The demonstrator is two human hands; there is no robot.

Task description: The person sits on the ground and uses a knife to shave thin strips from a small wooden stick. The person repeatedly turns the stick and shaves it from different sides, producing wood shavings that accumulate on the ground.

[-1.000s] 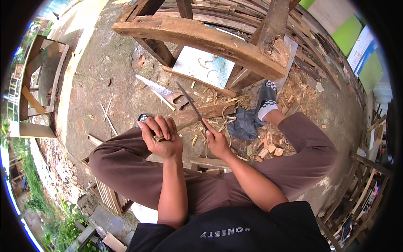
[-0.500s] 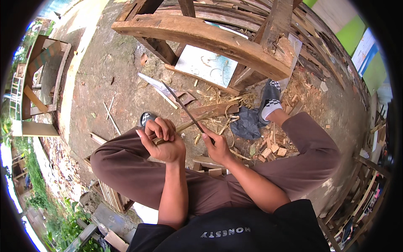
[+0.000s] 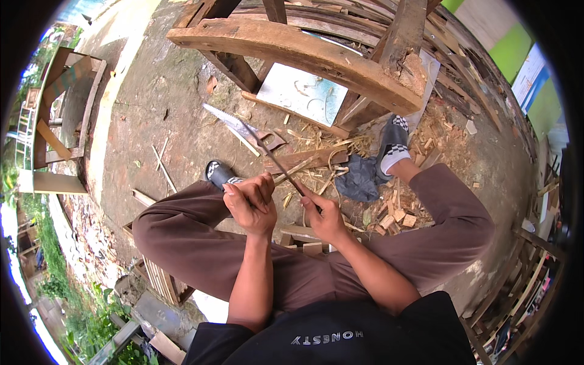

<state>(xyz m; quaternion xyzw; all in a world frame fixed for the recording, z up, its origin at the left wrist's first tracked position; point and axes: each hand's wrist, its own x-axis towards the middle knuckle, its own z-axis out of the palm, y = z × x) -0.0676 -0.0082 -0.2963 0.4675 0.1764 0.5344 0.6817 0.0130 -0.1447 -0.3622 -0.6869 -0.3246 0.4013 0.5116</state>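
My right hand [image 3: 328, 218] is closed round the lower end of a long, narrow, dark knife [image 3: 277, 160], whose blade points up and to the left. My left hand [image 3: 254, 205] is closed, its back partly toward me, on a thin pale wood strip [image 3: 291, 171] that sticks out past the fingers to the upper right. Knife and strip cross just beyond the left fingers; whether they touch I cannot tell. On the ground ahead lies a handsaw [image 3: 230, 121] with a brown handle, partly behind the blade tip.
A heavy wooden bench frame [image 3: 292, 52] stands ahead over a pale board [image 3: 302, 91]. Between my feet are a wood plank [image 3: 310, 159], shavings and a dark plastic bag [image 3: 359, 178]. Small cut blocks [image 3: 395, 217] lie by my right leg. Long timber is stacked behind the bench.
My left hand has moved a little to the right and up. My right hand has shifted right and slightly down, drawing the knife along with it.
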